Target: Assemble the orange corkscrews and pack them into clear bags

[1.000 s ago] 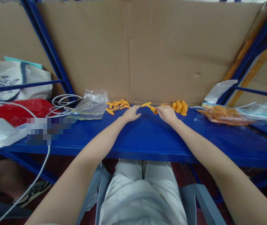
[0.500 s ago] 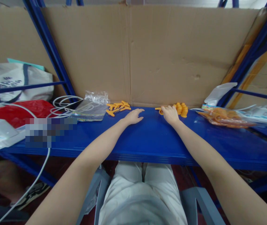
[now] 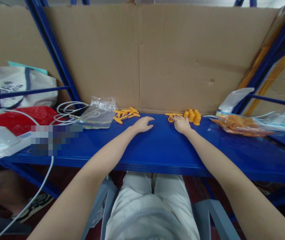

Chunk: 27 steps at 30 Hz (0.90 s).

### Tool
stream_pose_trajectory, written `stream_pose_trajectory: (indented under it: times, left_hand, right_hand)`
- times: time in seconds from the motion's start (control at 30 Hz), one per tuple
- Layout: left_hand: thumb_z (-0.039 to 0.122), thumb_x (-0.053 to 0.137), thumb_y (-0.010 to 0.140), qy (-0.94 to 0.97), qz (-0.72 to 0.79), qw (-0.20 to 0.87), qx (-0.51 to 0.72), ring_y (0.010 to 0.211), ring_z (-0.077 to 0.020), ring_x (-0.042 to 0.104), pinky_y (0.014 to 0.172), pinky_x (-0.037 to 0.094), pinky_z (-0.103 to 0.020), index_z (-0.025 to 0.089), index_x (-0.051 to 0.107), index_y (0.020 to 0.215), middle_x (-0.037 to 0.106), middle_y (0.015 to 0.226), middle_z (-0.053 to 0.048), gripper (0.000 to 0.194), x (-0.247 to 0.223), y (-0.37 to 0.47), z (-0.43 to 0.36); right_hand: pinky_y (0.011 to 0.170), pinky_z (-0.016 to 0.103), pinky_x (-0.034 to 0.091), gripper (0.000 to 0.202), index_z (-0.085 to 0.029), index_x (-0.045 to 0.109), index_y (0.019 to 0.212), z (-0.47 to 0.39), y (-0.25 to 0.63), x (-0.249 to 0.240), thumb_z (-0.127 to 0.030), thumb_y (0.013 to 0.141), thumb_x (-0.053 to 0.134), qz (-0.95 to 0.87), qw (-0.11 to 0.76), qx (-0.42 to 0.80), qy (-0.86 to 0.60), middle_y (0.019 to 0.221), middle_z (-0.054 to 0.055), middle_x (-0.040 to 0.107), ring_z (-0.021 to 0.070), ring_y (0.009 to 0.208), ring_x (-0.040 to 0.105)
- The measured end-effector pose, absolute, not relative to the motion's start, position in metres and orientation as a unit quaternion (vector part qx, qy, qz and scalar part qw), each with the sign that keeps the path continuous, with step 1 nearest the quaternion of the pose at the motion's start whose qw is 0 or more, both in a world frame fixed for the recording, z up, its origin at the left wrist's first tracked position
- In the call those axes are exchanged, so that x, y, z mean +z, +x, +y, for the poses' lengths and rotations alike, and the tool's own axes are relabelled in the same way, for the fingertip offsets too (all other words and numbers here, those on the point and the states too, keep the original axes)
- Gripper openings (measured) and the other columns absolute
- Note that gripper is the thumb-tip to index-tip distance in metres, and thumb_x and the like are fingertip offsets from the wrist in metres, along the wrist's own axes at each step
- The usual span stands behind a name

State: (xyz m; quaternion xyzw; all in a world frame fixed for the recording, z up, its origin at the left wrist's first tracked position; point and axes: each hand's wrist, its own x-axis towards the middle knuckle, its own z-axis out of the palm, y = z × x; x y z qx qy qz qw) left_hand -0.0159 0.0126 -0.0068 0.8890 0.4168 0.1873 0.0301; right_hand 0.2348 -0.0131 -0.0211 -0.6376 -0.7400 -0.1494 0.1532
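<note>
Nearest the camera: the person's lap in pale trousers, seated at a grey chair point(image 3: 214, 208), both bare forearms reaching forward over the front edge of the blue counter point(image 3: 157, 150).

Left hand point(image 3: 142, 124): palm down on the counter, fingers loosely spread and relaxed, holding nothing. Just beyond and left of it lies a loose heap of orange T-shaped pieces point(image 3: 126, 114).

Right hand point(image 3: 181, 124): resting on the counter, fingers curled slightly, fingertips at or touching the single orange assembled piece point(image 3: 171, 116) that lies flat just ahead of it. Cannot tell whether the fingers actually pinch it; the piece appears to lie on the surface. Both hands well apart from each other.

Just right of that piece, near the back edge: a tight cluster of orange caps point(image 3: 192, 116), standing upright.

Further out, left side: clear plastic bag point(image 3: 97, 111), coiled white cable point(image 3: 67, 111), red bag point(image 3: 24, 118), white tote point(image 3: 17, 88). Right side: bag of orange parts point(image 3: 237, 126).

Farthest: cardboard backing point(image 3: 157, 56) behind the counter, blue rack uprights point(image 3: 54, 56) at the sides.
</note>
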Motion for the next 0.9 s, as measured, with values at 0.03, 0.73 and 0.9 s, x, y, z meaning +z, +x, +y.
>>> stream_pose_trajectory:
  times: [0.03,0.73,0.9]
  left_hand:
    - [0.022,0.06,0.088,0.89,0.417,0.03,0.185,0.107,-0.0217,0.068,0.095,0.054,-0.032,0.013,0.06,0.132,0.064,0.133,-0.013,0.045,-0.007,-0.016,0.013]
    - [0.023,0.06,0.083,0.906,0.384,0.028,0.174,0.103,-0.0213,0.069,0.095,0.053,-0.031,0.017,0.075,0.107,0.075,0.113,-0.007,0.029,-0.009,-0.017,0.021]
    - [0.023,0.06,0.084,0.906,0.384,0.029,0.175,0.103,-0.0216,0.07,0.095,0.053,-0.031,0.017,0.075,0.107,0.075,0.113,-0.008,0.028,-0.009,-0.018,0.021]
  right_hand:
    - [0.104,0.058,0.035,0.048,-0.022,0.064,0.127,-0.013,0.235,-0.022,-0.012,0.091,0.034,-0.738,0.157,-0.144,-0.64,0.138,0.012,0.061,0.0307,0.129,0.051]
    - [0.109,0.06,0.031,0.044,-0.014,0.065,0.12,-0.019,0.244,-0.004,-0.013,0.09,0.032,-0.655,0.232,-0.125,-0.708,0.135,0.018,0.059,0.0328,0.13,0.048]
    - [0.108,0.063,0.028,0.053,-0.01,0.047,0.14,-0.019,0.27,-0.005,-0.021,0.089,0.038,-0.555,0.255,-0.137,-0.78,0.157,0.021,0.033,0.0354,0.143,0.031]
